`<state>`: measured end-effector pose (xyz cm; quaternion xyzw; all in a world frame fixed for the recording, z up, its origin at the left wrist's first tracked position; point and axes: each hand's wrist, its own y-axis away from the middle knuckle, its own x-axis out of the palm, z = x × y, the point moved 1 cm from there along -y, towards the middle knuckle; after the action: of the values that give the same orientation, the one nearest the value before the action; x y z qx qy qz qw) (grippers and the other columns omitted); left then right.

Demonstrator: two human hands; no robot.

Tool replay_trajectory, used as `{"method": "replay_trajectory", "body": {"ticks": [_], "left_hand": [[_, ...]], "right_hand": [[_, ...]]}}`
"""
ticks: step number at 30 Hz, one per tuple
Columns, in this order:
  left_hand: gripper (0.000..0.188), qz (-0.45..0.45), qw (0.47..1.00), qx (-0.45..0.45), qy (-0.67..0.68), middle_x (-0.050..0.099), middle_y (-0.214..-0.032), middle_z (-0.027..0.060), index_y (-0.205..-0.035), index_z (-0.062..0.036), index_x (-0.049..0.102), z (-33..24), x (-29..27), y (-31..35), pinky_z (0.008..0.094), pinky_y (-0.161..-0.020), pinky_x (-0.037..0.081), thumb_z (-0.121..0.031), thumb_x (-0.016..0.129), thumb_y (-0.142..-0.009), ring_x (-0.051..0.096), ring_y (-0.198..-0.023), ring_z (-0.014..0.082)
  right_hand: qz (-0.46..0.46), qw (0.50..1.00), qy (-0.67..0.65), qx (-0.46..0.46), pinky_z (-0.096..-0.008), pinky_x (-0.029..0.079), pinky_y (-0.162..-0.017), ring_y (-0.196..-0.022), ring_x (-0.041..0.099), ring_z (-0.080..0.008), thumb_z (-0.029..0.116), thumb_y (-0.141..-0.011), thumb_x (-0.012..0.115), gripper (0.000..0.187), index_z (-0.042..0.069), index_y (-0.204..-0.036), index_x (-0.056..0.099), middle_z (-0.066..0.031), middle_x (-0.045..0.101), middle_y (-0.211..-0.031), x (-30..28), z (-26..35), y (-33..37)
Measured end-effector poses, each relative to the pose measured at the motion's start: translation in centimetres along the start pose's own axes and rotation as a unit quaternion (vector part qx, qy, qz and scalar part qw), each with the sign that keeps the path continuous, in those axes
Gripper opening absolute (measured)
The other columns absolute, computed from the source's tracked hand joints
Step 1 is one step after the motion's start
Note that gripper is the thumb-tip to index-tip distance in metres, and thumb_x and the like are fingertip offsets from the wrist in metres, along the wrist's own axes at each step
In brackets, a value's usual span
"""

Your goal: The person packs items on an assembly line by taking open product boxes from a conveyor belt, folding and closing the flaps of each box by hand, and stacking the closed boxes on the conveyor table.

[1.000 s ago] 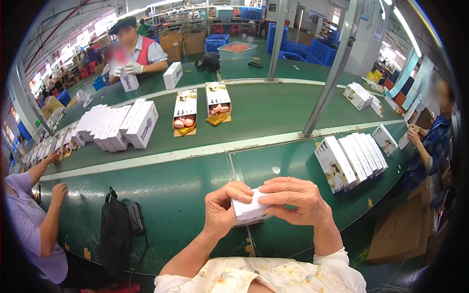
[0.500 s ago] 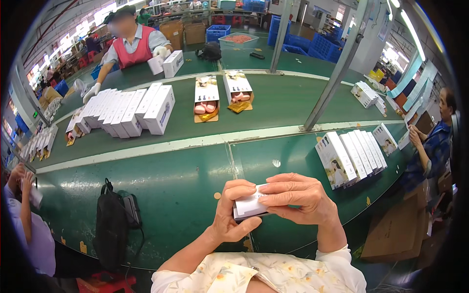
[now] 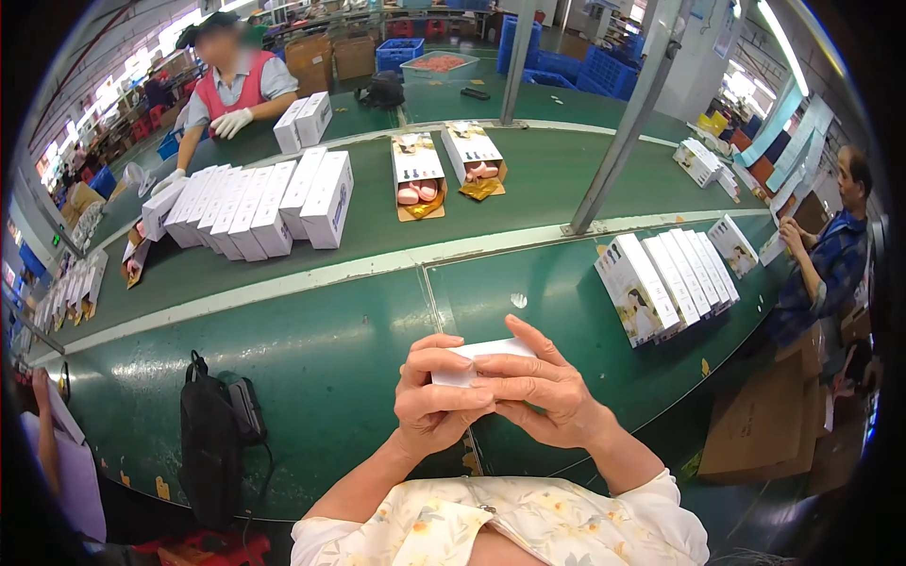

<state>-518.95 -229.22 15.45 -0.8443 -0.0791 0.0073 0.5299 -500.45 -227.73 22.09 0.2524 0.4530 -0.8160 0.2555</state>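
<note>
Between my two hands, above the green table near me, is a white box [image 3: 500,348], largely covered by fingers. My left hand [image 3: 432,394] grips its left end with the fingers curled over it. From the other side my right hand [image 3: 543,391] holds it, fingers across the front and one finger raised along the far edge. Nearest to my right hand, on the table, a row of white printed boxes [image 3: 637,292] stands on edge. A black bag [image 3: 209,443] lies to the left of my left hand.
Across the bench runs a green conveyor belt [image 3: 377,250] with a row of white boxes [image 3: 269,203] and two open boxes showing pink items [image 3: 418,191]. A metal post [image 3: 628,123] rises at its near edge. Co-workers stand at far left, left and right; a cardboard carton [image 3: 760,424] sits lower right.
My hands have turned the white box, and my right fingers have shifted on it. The far co-worker's gloved hand has left the boxes at the back, which now stand together. The view has shifted slightly.
</note>
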Motion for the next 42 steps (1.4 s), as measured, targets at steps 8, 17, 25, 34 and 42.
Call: {"method": "replay_trajectory", "body": {"ticks": [8, 17, 25, 34, 42], "left_hand": [[0.027, -0.072, 0.970, -0.226, 0.043, 0.059, -0.123, 0.0143, -0.116, -0.0022, 0.066, 5.3, -2.0, -1.8, 0.0352, -0.101, 0.044, -0.021, 0.068, -0.097, 0.056, -0.115, 0.0218], [0.079, 0.033, 0.861, -0.337, -0.379, 0.047, -0.145, 0.0265, -0.150, -0.0003, 0.037, 30.9, -8.4, -8.3, 0.0482, -0.111, 0.039, -0.037, 0.070, -0.088, 0.045, -0.134, 0.0423], [0.029, 0.160, 0.820, -0.347, -0.426, 0.069, -0.105, 0.0316, -0.096, 0.0011, 0.072, 30.9, -9.3, -13.3, 0.0554, -0.089, 0.053, -0.017, 0.050, -0.091, 0.066, -0.101, 0.0491], [0.028, 0.444, 0.736, -0.135, -0.493, 0.076, -0.094, 0.0110, -0.098, -0.0215, 0.079, 11.6, -14.8, -22.9, 0.0403, -0.078, 0.059, -0.022, 0.076, -0.070, 0.074, -0.092, 0.0323], [0.021, 0.636, 0.660, 0.079, -0.392, 0.076, -0.095, -0.0001, -0.098, -0.0269, 0.076, -6.6, -19.0, -17.8, 0.0473, -0.109, 0.040, -0.016, 0.063, -0.085, 0.070, -0.096, 0.0183]], "right_hand": [[-0.093, 0.948, -0.113, 0.281, -0.0354, 0.054, -0.095, -0.114, 0.067, -0.0244, 0.010, -0.079, 0.085, 0.087, 0.012, -0.154, 0.041, -0.0172, 0.061, -0.139, 0.3, -1.7, -0.3], [-0.106, 0.822, 0.448, 0.336, -0.0521, 0.039, -0.107, -0.128, 0.051, -0.0410, 0.004, -0.078, 0.070, 0.053, 0.013, -0.130, 0.063, -0.0143, 0.060, -0.137, 2.6, -5.7, 0.9], [-0.175, 0.890, 0.336, 0.254, -0.0520, 0.042, -0.107, -0.125, 0.056, -0.0380, 0.012, -0.080, 0.078, 0.042, 0.018, -0.121, 0.072, -0.0134, 0.062, -0.135, 10.7, -3.2, -1.3], [-0.261, 0.919, 0.180, 0.233, -0.0421, 0.051, -0.101, -0.119, 0.064, -0.0362, 0.004, -0.081, 0.077, 0.043, 0.010, -0.123, 0.071, -0.0209, 0.063, -0.134, 13.4, 2.1, -3.9], [-0.108, 0.958, -0.146, 0.221, -0.0391, 0.038, -0.114, -0.139, 0.047, -0.0244, 0.019, -0.069, 0.090, 0.095, 0.000, -0.150, 0.043, -0.0143, 0.047, -0.152, 17.0, 6.8, -9.2]]}}
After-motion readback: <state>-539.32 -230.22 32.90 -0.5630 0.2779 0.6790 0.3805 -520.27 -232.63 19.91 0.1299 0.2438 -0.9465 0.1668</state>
